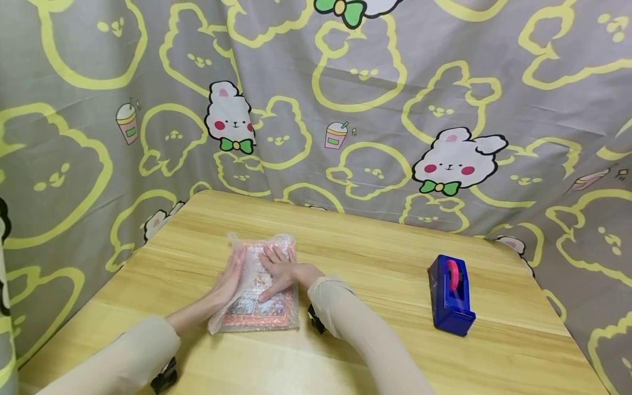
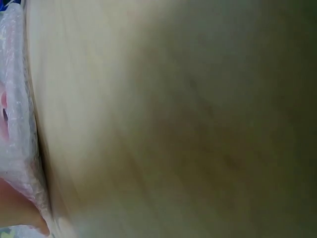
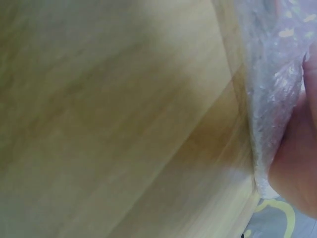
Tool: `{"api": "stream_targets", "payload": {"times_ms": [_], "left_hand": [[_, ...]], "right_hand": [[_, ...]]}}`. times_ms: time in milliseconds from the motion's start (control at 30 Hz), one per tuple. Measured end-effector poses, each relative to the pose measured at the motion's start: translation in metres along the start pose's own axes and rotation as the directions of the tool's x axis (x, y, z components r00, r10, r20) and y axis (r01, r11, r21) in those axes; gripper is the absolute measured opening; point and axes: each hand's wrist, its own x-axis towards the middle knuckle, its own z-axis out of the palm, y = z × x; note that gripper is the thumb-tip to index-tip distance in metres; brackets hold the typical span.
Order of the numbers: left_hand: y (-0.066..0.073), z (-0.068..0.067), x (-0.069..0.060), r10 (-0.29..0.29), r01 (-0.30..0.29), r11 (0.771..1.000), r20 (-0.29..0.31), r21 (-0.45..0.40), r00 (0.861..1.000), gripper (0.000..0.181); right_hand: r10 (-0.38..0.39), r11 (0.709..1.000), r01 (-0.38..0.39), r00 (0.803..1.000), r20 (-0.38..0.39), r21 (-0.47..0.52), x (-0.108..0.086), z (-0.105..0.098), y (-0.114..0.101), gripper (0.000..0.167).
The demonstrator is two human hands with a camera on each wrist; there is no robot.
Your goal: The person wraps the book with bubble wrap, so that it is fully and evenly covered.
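Note:
A flat rectangular item with an orange-red border and colourful printed pictures, wrapped in clear bubble wrap (image 1: 269,308), lies on the wooden table. My right hand (image 1: 280,272) rests on its top with fingers spread. Along its left edge, my left hand (image 1: 230,278) presses the wrap with fingers extended and close together. In the left wrist view, the wrap's edge (image 2: 21,106) runs down the left side, with part of the hand (image 2: 19,206) below it. The right wrist view has crinkled wrap (image 3: 270,94) beside part of the hand (image 3: 297,166).
A blue tape dispenser (image 1: 451,315) holding a pink-cored tape roll (image 1: 452,274) stands toward the table's right side. Behind the wooden table (image 1: 365,247) hangs a grey curtain (image 1: 296,71) with yellow cartoon outlines, which also runs along both sides.

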Motion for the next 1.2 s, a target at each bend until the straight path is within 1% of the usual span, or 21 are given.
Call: {"api": "stream_targets", "payload": {"times_ms": [67,100,167,200,267,333,367,400,433,500,633,700,800,867,933,1000,1033,1100,1167,1200], "left_hand": [[0.000,0.002,0.001,-0.006,0.007,1.000,0.009,-0.007,1.000,0.059],[0.000,0.003,0.002,-0.012,0.012,1.000,0.016,-0.010,1.000,0.059],[0.000,0.004,0.002,-0.034,0.035,0.999,0.033,-0.014,0.999,0.058],[0.000,0.005,0.003,-0.043,0.043,0.999,0.045,0.002,0.998,0.057],[0.001,0.005,0.003,-0.059,0.057,0.998,0.066,0.036,0.996,0.054],[0.002,0.006,0.004,-0.064,0.059,0.996,0.073,0.067,0.995,0.054],[0.003,0.007,0.004,-0.064,0.058,0.995,0.075,0.085,0.995,0.055],[0.003,0.007,0.004,-0.062,0.054,0.993,0.078,0.105,0.995,0.057],[0.004,0.007,0.004,-0.063,0.055,0.993,0.081,0.108,0.995,0.058],[0.005,0.008,0.005,-0.067,0.055,0.990,0.093,0.127,0.993,0.059],[0.007,0.007,0.008,-0.083,0.063,0.987,0.141,0.145,0.987,0.061],[0.008,0.007,0.010,-0.089,0.066,0.987,0.155,0.146,0.984,0.063],[0.009,0.005,0.013,-0.091,0.064,0.987,0.184,0.147,0.979,0.068],[0.009,0.003,0.013,-0.077,0.045,0.987,0.211,0.154,0.974,0.072],[0.007,-0.001,0.011,-0.048,0.010,0.987,0.240,0.157,0.970,0.075],[0.004,-0.005,0.009,-0.007,-0.043,0.983,0.270,0.179,0.963,0.080],[0.002,-0.006,0.008,0.024,-0.081,0.978,0.284,0.191,0.959,0.083],[0.000,-0.009,0.006,0.076,-0.154,0.960,0.309,0.235,0.948,0.091],[-0.003,-0.010,0.005,0.123,-0.226,0.928,0.327,0.297,0.937,0.097],[-0.004,-0.009,0.004,0.140,-0.252,0.912,0.332,0.324,0.933,0.099]], "right_hand": [[-0.006,1.000,0.006,1.000,0.011,0.030,0.002,0.000,0.002,0.103],[-0.010,0.999,0.009,1.000,0.021,0.053,0.003,0.000,0.004,0.096],[-0.008,0.992,0.004,0.999,0.031,0.129,0.005,0.000,0.007,0.081],[0.001,0.983,-0.007,1.000,0.030,0.185,0.006,0.000,0.008,0.075],[0.017,0.953,-0.026,0.999,0.033,0.303,0.008,0.000,0.011,0.068],[0.038,0.916,-0.046,0.999,0.027,0.398,0.009,-0.001,0.012,0.067],[0.047,0.899,-0.053,0.999,0.024,0.434,0.010,-0.001,0.013,0.068],[0.051,0.891,-0.055,0.998,0.021,0.450,0.010,-0.002,0.013,0.069],[0.050,0.889,-0.055,0.998,0.023,0.454,0.010,-0.002,0.014,0.069],[0.035,0.907,-0.045,0.999,0.031,0.419,0.011,-0.002,0.014,0.069],[-0.007,0.948,-0.010,0.999,0.053,0.317,0.010,-0.003,0.014,0.072],[-0.021,0.964,0.005,0.998,0.060,0.265,0.010,-0.004,0.015,0.078],[-0.029,0.979,0.017,0.998,0.057,0.201,0.009,-0.005,0.015,0.090],[-0.033,0.985,0.023,0.998,0.054,0.169,0.009,-0.004,0.014,0.096],[-0.038,0.989,0.029,0.998,0.057,0.146,0.008,-0.004,0.014,0.101],[-0.040,0.990,0.031,0.998,0.058,0.139,0.007,-0.004,0.013,0.104],[-0.042,0.990,0.034,0.997,0.058,0.134,0.007,-0.003,0.013,0.106],[-0.045,0.992,0.038,0.997,0.057,0.122,0.007,-0.003,0.013,0.106],[-0.050,0.992,0.043,0.998,0.050,0.120,0.006,-0.003,0.012,0.107],[-0.051,0.991,0.045,0.998,0.047,0.122,0.005,-0.004,0.012,0.106]]}}
